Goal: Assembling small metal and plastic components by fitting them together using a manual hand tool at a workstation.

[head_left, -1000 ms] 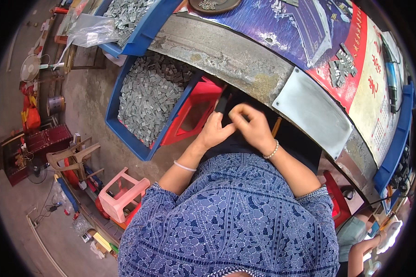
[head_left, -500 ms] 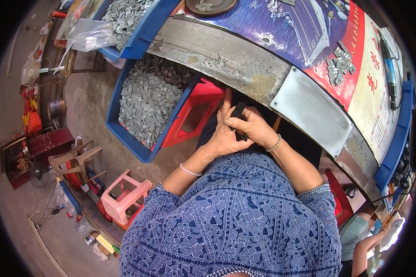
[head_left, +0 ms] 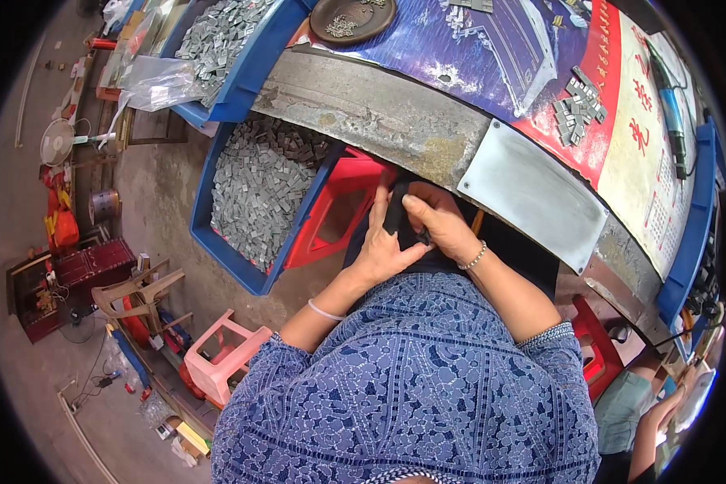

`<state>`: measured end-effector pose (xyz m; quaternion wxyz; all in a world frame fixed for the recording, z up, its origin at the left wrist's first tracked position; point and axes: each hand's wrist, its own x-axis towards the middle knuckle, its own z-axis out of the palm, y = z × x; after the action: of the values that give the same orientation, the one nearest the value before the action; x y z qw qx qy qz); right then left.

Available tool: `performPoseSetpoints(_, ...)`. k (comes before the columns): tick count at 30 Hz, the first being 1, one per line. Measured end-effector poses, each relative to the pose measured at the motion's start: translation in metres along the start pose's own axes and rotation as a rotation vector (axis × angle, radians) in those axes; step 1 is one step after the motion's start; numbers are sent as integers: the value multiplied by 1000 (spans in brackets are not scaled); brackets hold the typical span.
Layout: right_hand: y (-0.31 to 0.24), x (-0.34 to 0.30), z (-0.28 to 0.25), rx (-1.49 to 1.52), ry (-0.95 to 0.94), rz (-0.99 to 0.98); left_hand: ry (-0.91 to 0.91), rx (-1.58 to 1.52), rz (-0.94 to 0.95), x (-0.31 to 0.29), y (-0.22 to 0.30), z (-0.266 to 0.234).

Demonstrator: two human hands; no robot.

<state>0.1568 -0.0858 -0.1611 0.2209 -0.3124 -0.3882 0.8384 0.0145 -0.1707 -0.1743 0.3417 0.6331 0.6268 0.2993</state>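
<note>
A: Watch that narrow, matte black piece (head_left: 394,211)! Should the right hand (head_left: 450,228) loosen, it could slip onto the dark, plain cloth (head_left: 356,247) below and get lost, black on black.

B: And each grip?

A: Right thumb and curled fingers look closed on it; the left hand (head_left: 381,252) lies alongside, though whether it clasps, I can't tell.

B: Where are we?

A: Between both hands, near the worn, grey tabletop edge (head_left: 355,95). Dull, unmarked, partly covered by fingers!
</note>
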Motion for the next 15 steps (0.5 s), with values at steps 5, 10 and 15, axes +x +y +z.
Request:
performPoseSetpoints(5, 14, 4, -4, -65, 19, -4, 65, 360, 103, -4, 7, 9)
performPoseSetpoints(10, 9, 4, 5, -54, -42, 18, 146, 234, 129, -1, 3, 17)
performPoseSetpoints(15, 9, 8, 7, -141, -191, -13, 205, 114, 102, -5, -8, 21)
